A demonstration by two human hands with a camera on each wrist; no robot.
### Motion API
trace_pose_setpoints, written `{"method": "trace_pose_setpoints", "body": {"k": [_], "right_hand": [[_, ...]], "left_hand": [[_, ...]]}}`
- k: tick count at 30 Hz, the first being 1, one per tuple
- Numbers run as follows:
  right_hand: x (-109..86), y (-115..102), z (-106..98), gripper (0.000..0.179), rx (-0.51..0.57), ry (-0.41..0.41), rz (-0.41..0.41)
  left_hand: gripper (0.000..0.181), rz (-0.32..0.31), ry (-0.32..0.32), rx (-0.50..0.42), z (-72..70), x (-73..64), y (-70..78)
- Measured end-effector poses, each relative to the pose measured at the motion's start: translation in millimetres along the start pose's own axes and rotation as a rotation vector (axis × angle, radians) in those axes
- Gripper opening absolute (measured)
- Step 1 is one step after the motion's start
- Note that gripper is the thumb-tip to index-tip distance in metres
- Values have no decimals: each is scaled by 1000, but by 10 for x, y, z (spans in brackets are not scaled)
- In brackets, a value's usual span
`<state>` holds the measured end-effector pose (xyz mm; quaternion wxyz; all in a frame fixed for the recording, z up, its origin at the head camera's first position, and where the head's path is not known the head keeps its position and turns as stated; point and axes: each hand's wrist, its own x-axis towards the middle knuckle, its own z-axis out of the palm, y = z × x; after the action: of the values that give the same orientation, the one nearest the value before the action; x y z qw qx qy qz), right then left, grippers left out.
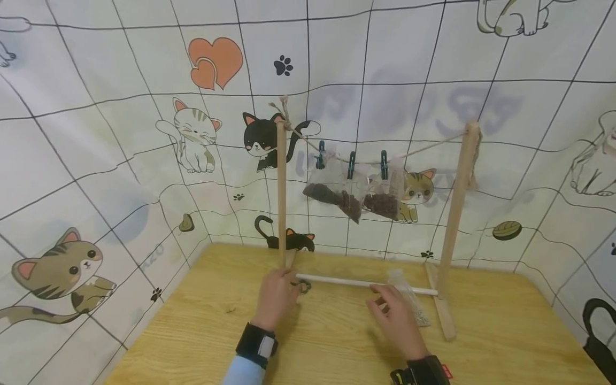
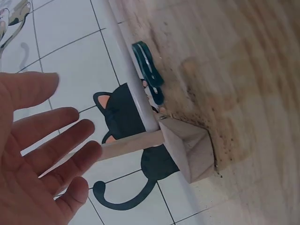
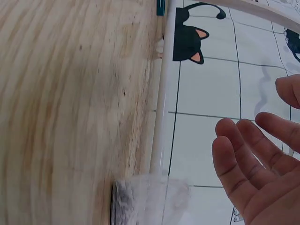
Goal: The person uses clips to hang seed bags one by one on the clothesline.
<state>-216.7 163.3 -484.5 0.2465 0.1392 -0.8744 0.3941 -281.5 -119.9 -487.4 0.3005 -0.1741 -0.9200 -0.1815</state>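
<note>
My left hand is by the foot of the left wooden post, fingers loosely bent and holding nothing in the left wrist view. Dark green clothespins lie on the table beside the white rod. My right hand hovers near the rod's right part, its fingers relaxed and nothing in them. Next to it a clear plastic bag with small pale contents leans on the rod. Above, green clothespins hold clear bags of dark contents on a twine.
The twine is tied between the left post and the right wooden post, which stands on a flat wooden foot. A cat-printed sheet surrounds the wooden table. A black curved object is at the right edge.
</note>
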Motion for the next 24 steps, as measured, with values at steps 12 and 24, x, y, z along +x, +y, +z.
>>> {"method": "trace_pose_setpoints", "body": {"k": [12,24], "right_hand": [[68,-141,280,32,76,-67,58],[61,-228,384,32,107,-138,58]], "left_hand": [[27,8,-243,156,147,45,-147],[14,56,-272,235,232,41,-125]]}}
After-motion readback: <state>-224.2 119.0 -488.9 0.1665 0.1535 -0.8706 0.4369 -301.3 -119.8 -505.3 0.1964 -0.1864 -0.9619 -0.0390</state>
